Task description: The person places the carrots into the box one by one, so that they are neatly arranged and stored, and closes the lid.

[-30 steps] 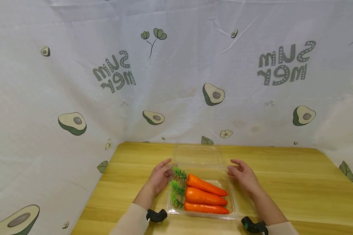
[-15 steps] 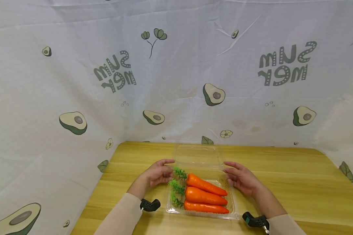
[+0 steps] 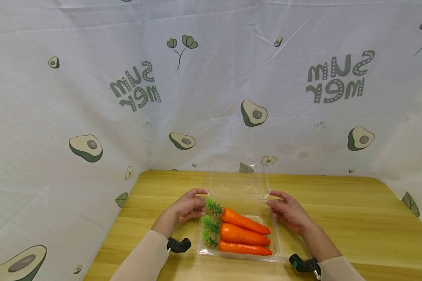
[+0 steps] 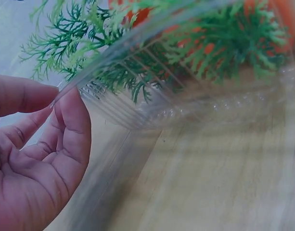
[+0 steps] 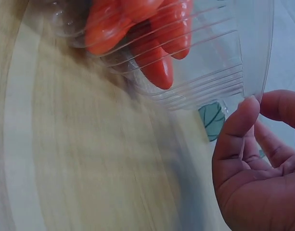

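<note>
A clear plastic clamshell container (image 3: 244,257) stands on the table with three orange carrots (image 3: 244,233) lying in its base, their green leafy tops (image 3: 211,224) towards the left. Its transparent lid (image 3: 237,181) is swung back at the far side and tilted up. At the far left corner my left hand (image 3: 190,205) pinches the plastic edge between thumb and index finger, plain in the left wrist view. My right hand (image 3: 290,210) pinches the edge likewise at the far right corner, as the right wrist view shows. Whether each grips the lid or the base rim, I cannot tell.
The wooden table (image 3: 337,218) extends to both sides of the container. Behind it hangs a white cloth (image 3: 211,86) with avocado prints, close to the table's far edge. A black device (image 3: 178,245) sits at the left wrist, another black device (image 3: 304,264) at the right.
Both hands have come to the container's far corners and taken hold of its edge. The lid, lying lower before, now tilts further up against the cloth. The carrots have stayed in place.
</note>
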### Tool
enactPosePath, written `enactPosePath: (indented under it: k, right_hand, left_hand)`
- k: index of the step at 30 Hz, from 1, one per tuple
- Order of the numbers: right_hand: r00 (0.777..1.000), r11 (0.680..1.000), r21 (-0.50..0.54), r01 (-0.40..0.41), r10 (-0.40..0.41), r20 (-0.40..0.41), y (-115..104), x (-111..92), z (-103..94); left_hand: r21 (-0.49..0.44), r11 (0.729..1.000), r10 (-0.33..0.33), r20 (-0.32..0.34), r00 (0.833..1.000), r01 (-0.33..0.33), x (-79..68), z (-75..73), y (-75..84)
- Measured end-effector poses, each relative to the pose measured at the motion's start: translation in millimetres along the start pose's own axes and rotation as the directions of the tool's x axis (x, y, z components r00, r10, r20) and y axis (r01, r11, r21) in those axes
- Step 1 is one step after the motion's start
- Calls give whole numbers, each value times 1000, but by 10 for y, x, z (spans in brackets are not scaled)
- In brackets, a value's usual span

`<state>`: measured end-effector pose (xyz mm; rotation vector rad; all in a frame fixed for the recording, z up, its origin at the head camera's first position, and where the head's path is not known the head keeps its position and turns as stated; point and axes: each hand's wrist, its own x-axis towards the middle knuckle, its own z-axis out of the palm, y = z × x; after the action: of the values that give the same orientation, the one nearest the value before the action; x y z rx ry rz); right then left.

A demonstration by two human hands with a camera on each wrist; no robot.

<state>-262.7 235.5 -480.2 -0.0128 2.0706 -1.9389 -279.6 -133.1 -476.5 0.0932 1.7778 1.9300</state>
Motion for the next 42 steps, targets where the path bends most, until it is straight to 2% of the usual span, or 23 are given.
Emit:
enactPosePath:
  k: [9,14,21,35,42]
  right_hand:
    - [998,999,-14,34,-34,-47,-9,39,38]
    - [994,997,-61,51,-56,-92,-21,95,64]
    - [989,994,-96,56,-69,-132,-27,146,85]
    - [982,991,-118,56,-77,-174,20,185,94]
    - [975,991,-107,76,-97,-202,42,172,108]
  left_hand:
    - [27,999,33,-64,997,-32,41,29,18]
    - [26,999,48,-118,992,-46,80,42,2]
    - [3,994,105,-168,980,-106,141,73,-50]
    - [7,982,187,-217,958,-190,185,113,-137]
    - [8,978,205,-219,954,-208,182,129,-145]
